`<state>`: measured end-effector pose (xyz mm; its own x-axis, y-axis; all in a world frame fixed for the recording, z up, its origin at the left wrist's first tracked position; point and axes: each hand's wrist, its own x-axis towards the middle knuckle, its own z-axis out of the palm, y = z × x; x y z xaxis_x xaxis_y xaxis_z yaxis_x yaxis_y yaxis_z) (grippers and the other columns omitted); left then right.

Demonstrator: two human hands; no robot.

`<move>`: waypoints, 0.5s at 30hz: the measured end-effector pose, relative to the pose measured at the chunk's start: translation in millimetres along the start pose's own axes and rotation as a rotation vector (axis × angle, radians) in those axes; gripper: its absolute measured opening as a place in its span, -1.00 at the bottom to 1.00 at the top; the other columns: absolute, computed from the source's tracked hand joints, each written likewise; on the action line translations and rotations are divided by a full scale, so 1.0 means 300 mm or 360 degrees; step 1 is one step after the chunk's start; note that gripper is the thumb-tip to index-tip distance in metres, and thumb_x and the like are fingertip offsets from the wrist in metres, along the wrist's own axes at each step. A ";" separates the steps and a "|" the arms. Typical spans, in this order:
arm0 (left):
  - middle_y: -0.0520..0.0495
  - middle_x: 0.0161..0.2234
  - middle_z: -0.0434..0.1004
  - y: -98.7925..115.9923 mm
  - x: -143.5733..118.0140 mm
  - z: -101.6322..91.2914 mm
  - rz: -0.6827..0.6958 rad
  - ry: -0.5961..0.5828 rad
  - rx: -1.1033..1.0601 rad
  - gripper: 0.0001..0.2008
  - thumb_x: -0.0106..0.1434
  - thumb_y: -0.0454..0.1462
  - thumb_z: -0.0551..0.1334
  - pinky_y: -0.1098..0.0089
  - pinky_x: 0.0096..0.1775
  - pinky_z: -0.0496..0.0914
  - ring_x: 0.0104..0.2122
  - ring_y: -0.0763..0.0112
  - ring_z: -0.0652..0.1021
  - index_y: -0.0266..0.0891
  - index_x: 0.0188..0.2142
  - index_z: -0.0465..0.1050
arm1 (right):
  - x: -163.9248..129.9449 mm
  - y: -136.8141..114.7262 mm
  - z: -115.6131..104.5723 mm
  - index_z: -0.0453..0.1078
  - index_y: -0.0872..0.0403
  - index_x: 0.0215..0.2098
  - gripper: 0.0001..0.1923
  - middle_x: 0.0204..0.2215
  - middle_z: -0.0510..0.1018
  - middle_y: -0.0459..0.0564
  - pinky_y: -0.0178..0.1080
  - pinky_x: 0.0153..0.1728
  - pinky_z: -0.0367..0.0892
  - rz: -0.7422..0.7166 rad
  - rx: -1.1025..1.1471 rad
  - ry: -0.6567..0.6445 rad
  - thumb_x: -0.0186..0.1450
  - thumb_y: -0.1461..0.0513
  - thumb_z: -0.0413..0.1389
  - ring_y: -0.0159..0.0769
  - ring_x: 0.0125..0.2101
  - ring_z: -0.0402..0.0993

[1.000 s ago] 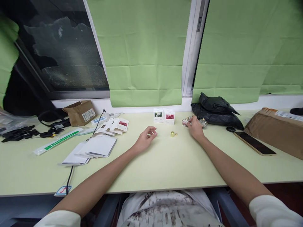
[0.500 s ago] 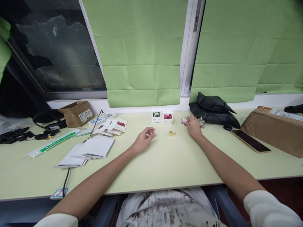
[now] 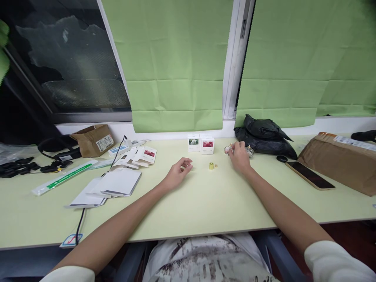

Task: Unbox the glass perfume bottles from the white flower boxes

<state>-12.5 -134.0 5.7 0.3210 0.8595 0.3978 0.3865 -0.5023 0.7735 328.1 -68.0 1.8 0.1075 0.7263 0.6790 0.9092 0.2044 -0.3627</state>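
Resting on the table (image 3: 199, 203), right hand (image 3: 239, 156) has its grip closed over small glass bottles (image 3: 249, 150), steadying them. Gold cap (image 3: 211, 166) stands just left of that grip. Left hand (image 3: 178, 175) lies loosely curled, holding nothing.

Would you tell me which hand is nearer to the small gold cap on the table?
The right hand: it lies just right of the gold cap, touching small glass bottles. The left hand rests slightly farther away, to its left.
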 end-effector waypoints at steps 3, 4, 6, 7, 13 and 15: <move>-0.05 -0.09 0.53 0.001 0.000 -0.001 0.0003 0.0000 0.0013 -0.70 0.43 -0.04 0.17 0.30 -0.09 0.42 -0.09 0.30 0.52 -0.09 0.04 0.42 | -0.020 -0.054 -0.025 0.30 0.05 -0.15 -0.88 -0.21 0.48 0.04 -0.22 -0.25 0.25 -0.0329 0.0357 -0.0354 0.34 0.27 0.02 -0.21 -0.30 0.39; -0.05 -0.09 0.53 0.003 -0.001 -0.001 0.0002 0.0000 0.0014 -0.70 0.43 -0.04 0.17 0.30 -0.09 0.42 -0.09 0.30 0.52 -0.09 0.04 0.42 | -0.029 -0.071 -0.031 0.31 0.03 -0.13 -0.85 -0.22 0.50 0.00 -0.24 -0.25 0.26 -0.0414 0.0467 -0.0522 0.31 0.29 0.03 -0.24 -0.31 0.39; -0.06 -0.08 0.53 0.005 -0.001 -0.002 -0.0003 0.0003 0.0013 -0.70 0.43 -0.04 0.17 0.31 -0.09 0.42 -0.08 0.30 0.52 -0.09 0.04 0.43 | -0.049 -0.101 -0.039 0.33 0.01 -0.10 -0.78 -0.24 0.52 -0.06 -0.27 -0.28 0.26 -0.0473 0.0578 -0.0784 0.27 0.29 0.07 -0.27 -0.32 0.40; -0.06 -0.07 0.53 0.006 -0.002 -0.002 -0.0006 0.0006 0.0014 -0.70 0.43 -0.03 0.17 0.31 -0.09 0.43 -0.08 0.30 0.53 -0.09 0.04 0.43 | -0.057 -0.112 -0.041 0.33 0.00 -0.10 -0.77 -0.26 0.52 -0.08 -0.28 -0.31 0.25 -0.0466 0.0585 -0.0862 0.26 0.28 0.09 -0.27 -0.33 0.40; -0.05 -0.08 0.54 0.010 -0.003 -0.001 -0.0005 0.0002 0.0023 -0.70 0.43 -0.04 0.17 0.32 -0.10 0.43 -0.09 0.31 0.53 -0.10 0.04 0.44 | -0.075 -0.113 -0.036 0.33 0.00 -0.14 -0.83 -0.33 0.49 -0.13 -0.30 -0.34 0.22 -0.0481 0.0504 -0.0976 0.29 0.26 0.11 -0.31 -0.37 0.38; -0.05 -0.09 0.54 0.010 -0.003 -0.001 -0.0009 0.0002 0.0021 -0.70 0.43 -0.04 0.17 0.32 -0.11 0.42 -0.10 0.31 0.53 -0.10 0.04 0.44 | -0.074 -0.103 -0.031 0.32 0.00 -0.14 -0.86 -0.34 0.50 -0.13 -0.31 -0.35 0.22 -0.0501 0.0503 -0.1013 0.31 0.27 0.09 -0.31 -0.38 0.38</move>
<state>-11.8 -136.3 7.9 0.3177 0.8626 0.3937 0.3999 -0.4984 0.7692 301.3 -96.6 3.9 -0.4753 0.8206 0.3174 0.6906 0.5715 -0.4433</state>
